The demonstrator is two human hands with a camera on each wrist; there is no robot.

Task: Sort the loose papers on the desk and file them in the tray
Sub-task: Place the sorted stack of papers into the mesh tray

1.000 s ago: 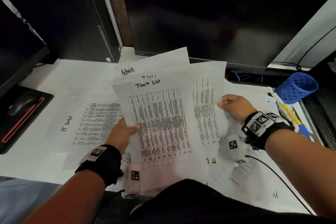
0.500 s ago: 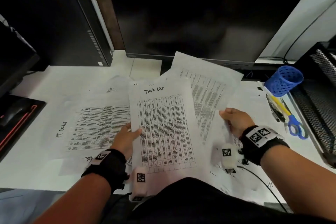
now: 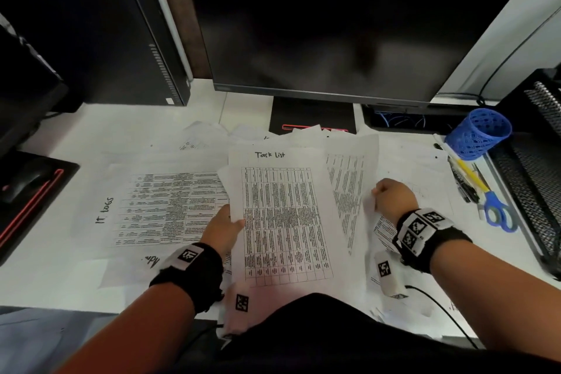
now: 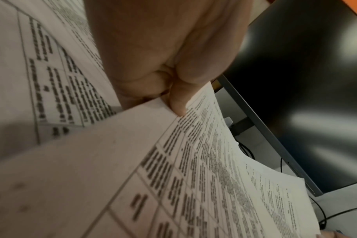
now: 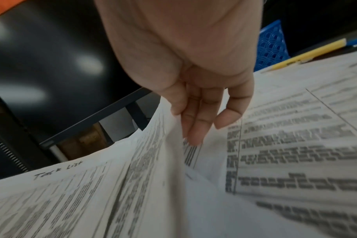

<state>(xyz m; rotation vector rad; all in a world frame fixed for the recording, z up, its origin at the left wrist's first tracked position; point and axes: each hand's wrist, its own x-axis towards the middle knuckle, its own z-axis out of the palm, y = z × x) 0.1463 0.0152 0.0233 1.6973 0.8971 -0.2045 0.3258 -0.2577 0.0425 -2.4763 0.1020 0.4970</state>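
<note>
A printed sheet headed "Task List" (image 3: 285,215) is raised over the desk in front of me. My left hand (image 3: 233,222) pinches its left edge, and the thumb (image 4: 177,103) lies on the top face of this sheet (image 4: 132,169). To its right, my right hand (image 3: 376,194) pinches the edge of another printed sheet (image 3: 349,191) that tucks behind the Task List; its fingers (image 5: 194,128) curl under that paper (image 5: 149,161). A sheet marked "IT Logs" (image 3: 158,206) lies flat at left. The black mesh tray (image 3: 534,179) stands at the right edge.
More loose sheets (image 3: 394,297) cover the white desk (image 3: 45,267). A monitor (image 3: 334,39) and a computer tower (image 3: 106,24) stand behind. A blue mesh pen cup (image 3: 479,133), a yellow pencil (image 3: 470,176) and blue-handled scissors (image 3: 498,215) lie by the tray. A mouse (image 3: 21,185) sits far left.
Both hands have lowered their sheets toward me. The sheet headed "Admin" behind the Task List is no longer seen. The right hand's sheet now lies closer behind the Task List.
</note>
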